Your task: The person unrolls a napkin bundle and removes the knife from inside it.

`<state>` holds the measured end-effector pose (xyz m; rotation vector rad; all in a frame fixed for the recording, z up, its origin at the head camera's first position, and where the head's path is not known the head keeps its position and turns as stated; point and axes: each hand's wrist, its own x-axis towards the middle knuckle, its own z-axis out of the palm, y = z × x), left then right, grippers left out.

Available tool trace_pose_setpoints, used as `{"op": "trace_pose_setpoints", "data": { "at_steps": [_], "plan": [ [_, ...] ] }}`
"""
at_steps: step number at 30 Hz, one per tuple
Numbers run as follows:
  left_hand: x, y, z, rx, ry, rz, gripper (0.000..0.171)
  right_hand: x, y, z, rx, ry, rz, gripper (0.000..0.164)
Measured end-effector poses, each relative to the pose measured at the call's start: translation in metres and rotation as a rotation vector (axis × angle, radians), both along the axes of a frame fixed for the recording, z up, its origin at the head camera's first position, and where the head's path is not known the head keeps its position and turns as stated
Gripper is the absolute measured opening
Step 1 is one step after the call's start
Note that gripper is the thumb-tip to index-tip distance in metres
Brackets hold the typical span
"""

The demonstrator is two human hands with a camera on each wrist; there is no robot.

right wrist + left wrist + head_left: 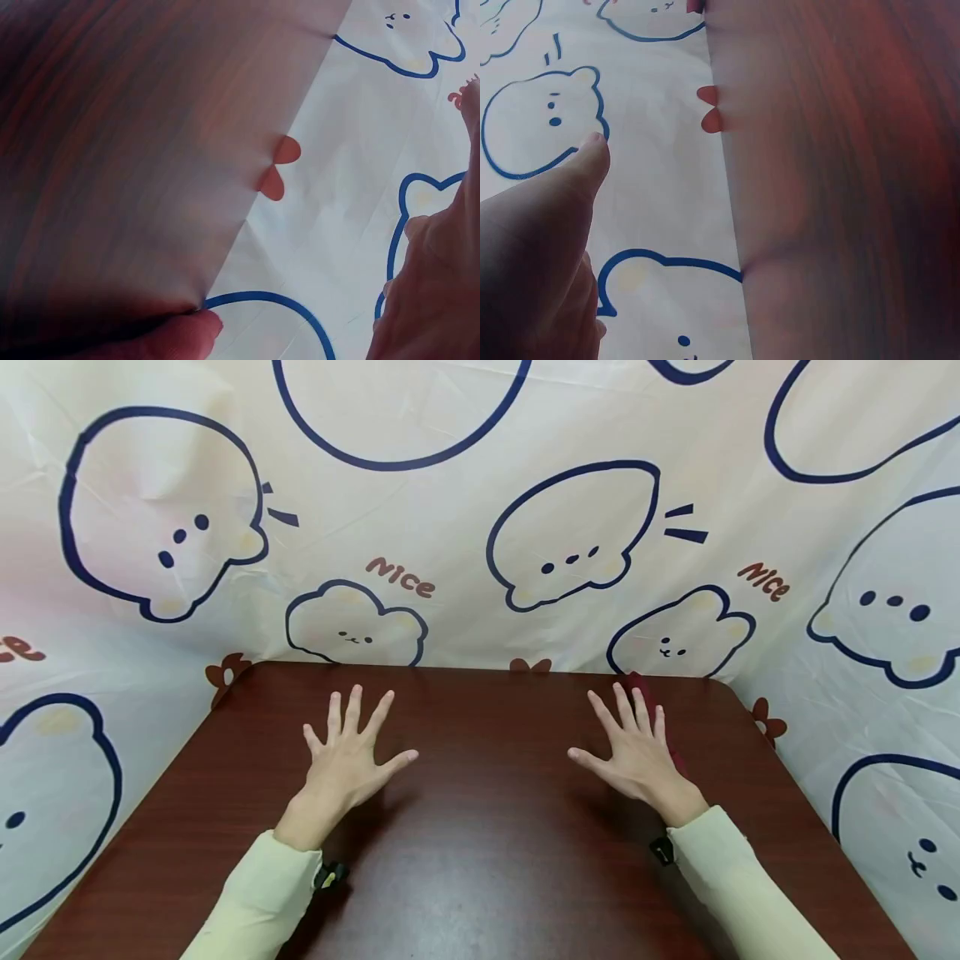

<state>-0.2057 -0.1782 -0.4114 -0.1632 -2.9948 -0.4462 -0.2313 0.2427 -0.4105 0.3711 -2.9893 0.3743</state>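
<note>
Over the left half of the brown wooden table (480, 827), my left hand (343, 768) is spread with straight fingers and holds nothing. Its thumb and part of its side show in the left wrist view. My right hand (637, 756) is likewise spread and bare, over the right half. Partly covered by that hand is a dark red thing (678, 763), stretching to the far table edge. In the right wrist view a rounded end of the red thing (172, 337) shows at the bottom; its kind cannot be told.
A white sheet (457, 527) printed with blue-outlined cartoon figures hangs behind the table and along both sides. Dark wrist devices (330, 875) show at the cuffs of the pale sleeves (258, 893). The tabletop has a far edge with rounded corners.
</note>
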Motion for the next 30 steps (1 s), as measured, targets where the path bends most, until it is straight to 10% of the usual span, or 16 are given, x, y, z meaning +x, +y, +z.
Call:
{"op": "trace_pose_setpoints", "data": {
  "at_steps": [30],
  "plan": [
    [-0.006, 0.041, -0.010, 0.017, 0.102, -0.116, 0.090, 0.005, 0.056, 0.010, -0.113, -0.141, 0.056, 0.087]
  ]
}}
